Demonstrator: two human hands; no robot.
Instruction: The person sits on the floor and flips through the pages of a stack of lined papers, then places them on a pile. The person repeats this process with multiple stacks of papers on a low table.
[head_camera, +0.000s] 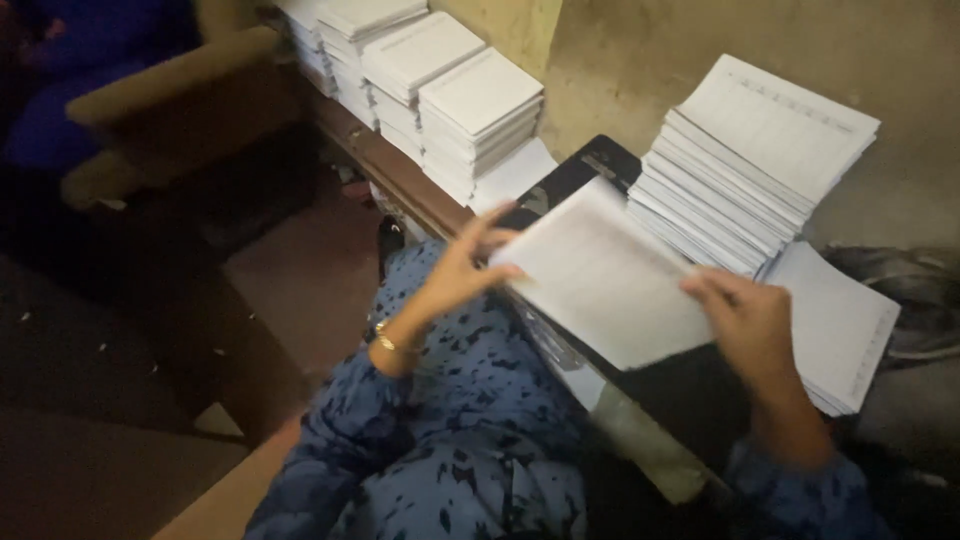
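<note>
Head view:
- Left hand (462, 268): fingers spread, tips touching the left edge of the sheaf of white printed sheets (600, 275); gold bangle (386, 342) at the wrist.
- Right hand (748, 322): fingers closed on the sheaf's right edge, pinching it.
- Sheaf: held tilted over the lap, above a black board (585, 165).
- Tall stack of white booklets (750, 160): just behind the sheaf, by the wall.
- Lower white pile (845, 325): beside the right hand, partly hidden by it.
- Row of booklet stacks (430, 80): on a wooden bench (385, 165), upper left.
- Blue patterned sleeves (450, 440): fill the foreground.
</note>
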